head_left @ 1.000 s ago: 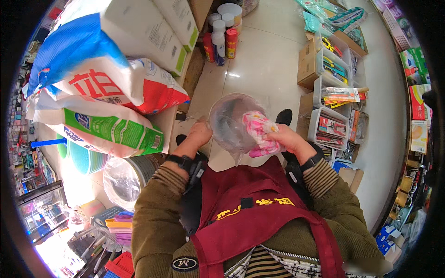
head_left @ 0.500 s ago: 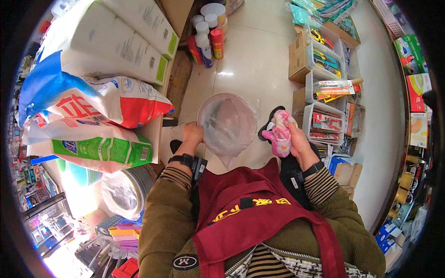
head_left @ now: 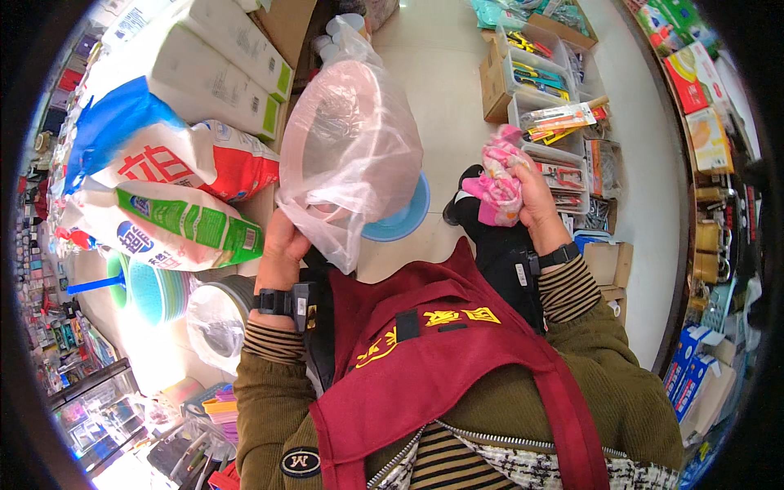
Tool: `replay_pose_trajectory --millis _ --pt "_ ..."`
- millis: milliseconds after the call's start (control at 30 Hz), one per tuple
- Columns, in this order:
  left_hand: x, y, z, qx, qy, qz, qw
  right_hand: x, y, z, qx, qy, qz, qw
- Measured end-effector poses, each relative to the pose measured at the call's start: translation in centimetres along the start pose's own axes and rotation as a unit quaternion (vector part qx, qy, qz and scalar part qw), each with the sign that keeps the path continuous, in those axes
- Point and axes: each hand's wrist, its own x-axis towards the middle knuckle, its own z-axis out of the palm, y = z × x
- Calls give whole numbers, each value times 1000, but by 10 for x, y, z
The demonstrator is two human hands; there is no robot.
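Observation:
A pale pink round basin (head_left: pixel 363 135) in a clear plastic bag is tilted up in front of me. My left hand (head_left: pixel 286 238) is closed on its near left edge, gripping it through the loose plastic. Partly behind it, low down by the floor, shows a blue basin (head_left: pixel 412 214). In my right hand (head_left: pixel 535 196) is a bunched pink and white patterned cloth (head_left: pixel 500 178), the fingers wrapped round it. This hand is apart from the basin, on its right side.
At the left lie plump detergent bags (head_left: pixel 175 224), with white cartons (head_left: pixel 220 82) beyond. Stacked basins (head_left: pixel 151 290) stand lower left. Along the right, clear plastic bins (head_left: pixel 535 73) hold tools. Tiled floor (head_left: pixel 445 82) runs between both sides.
My left hand has moved left and lifted and tilted the bagged pink basin, exposing the blue basin. The right hand has moved slightly up with the cloth. The view has shifted too.

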Motion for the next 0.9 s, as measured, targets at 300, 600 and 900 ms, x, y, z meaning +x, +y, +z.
replay_pose_trajectory --millis 300,600,900 --pt "-77 -16 27 -30 -50 29 998 -87 -49 48 -49 -174 -9 983" --pt "-148 -37 45 90 122 196 969 -146 -49 76 -239 -202 -23 949" --pt "-191 -30 78 231 106 266 930 -146 -14 82 -256 -179 -29 950"
